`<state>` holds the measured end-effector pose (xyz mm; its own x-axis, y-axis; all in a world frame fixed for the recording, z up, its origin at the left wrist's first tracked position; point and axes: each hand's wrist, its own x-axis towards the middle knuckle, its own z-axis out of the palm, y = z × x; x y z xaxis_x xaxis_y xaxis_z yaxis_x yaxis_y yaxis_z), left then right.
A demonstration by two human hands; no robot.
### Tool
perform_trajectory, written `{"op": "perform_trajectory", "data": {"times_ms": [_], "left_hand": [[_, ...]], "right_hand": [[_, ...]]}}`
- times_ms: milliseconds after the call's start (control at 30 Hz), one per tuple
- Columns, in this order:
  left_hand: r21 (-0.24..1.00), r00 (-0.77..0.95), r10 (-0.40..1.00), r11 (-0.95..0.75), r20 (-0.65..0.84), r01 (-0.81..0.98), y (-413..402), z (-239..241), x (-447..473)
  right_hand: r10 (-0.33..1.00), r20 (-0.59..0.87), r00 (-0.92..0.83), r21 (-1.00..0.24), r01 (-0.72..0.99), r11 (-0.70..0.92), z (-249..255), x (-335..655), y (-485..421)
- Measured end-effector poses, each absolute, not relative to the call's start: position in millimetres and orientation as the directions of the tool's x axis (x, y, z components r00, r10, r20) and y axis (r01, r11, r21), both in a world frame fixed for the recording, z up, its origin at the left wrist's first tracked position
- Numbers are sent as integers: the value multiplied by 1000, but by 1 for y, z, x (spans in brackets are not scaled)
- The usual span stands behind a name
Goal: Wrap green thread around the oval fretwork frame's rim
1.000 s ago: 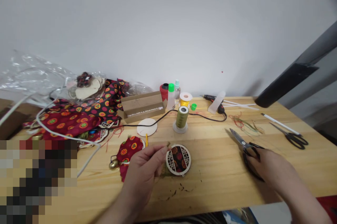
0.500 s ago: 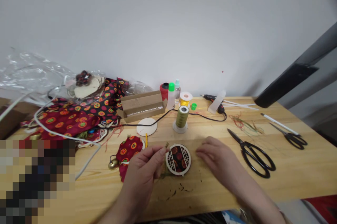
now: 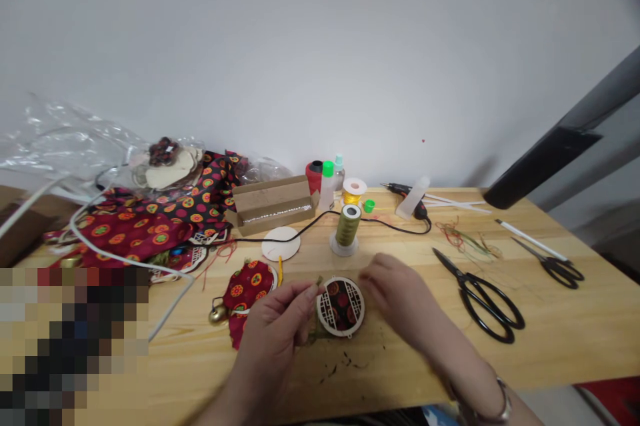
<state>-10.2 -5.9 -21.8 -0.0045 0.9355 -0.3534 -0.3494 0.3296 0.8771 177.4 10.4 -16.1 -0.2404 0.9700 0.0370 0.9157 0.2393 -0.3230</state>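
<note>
My left hand [image 3: 280, 323] pinches a small bundle of olive-green thread [image 3: 319, 281] between thumb and forefinger. Its tip pokes up past the fingers, and green strands show below the hand. Just to the right lies a round ornament [image 3: 342, 307] with a pale lattice frame over dark patterned fabric. My right hand [image 3: 397, 293] hovers at that ornament's right side, fingers pinched together; whatever they hold is too small to make out. Behind the ornament stands a spool of olive-green thread [image 3: 348, 227]. Partly behind my left hand are red patterned fabric [image 3: 249, 286] and a brass bell [image 3: 218, 314].
Black-handled scissors [image 3: 487, 299] lie to the right, with smaller scissors [image 3: 563, 269] beyond. Farther back are a glue gun [image 3: 403, 191], a cardboard box [image 3: 274, 206], a green-capped bottle [image 3: 327, 187] and a white disc [image 3: 281, 244]. Patterned fabric [image 3: 145, 223] is heaped at left.
My right hand has moved left, closer to the round ornament and my left hand. My left hand keeps its pinch on the thread bundle. The view has shifted slightly.
</note>
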Motion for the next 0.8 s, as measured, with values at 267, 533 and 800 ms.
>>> {"op": "perform_trajectory", "data": {"times_ms": [267, 533, 800], "left_hand": [[864, 18, 932, 343, -362, -369, -7, -23, -11], [865, 24, 937, 332, -349, -375, -7, -25, -12], [865, 16, 942, 315, -336, -390, -4, -26, -11]], "right_hand": [[991, 89, 105, 111, 987, -114, -36, 258, 36], [993, 112, 39, -12, 999, -38, -47, 263, 44], [988, 65, -138, -583, 798, 150, -29, 224, 28]]}}
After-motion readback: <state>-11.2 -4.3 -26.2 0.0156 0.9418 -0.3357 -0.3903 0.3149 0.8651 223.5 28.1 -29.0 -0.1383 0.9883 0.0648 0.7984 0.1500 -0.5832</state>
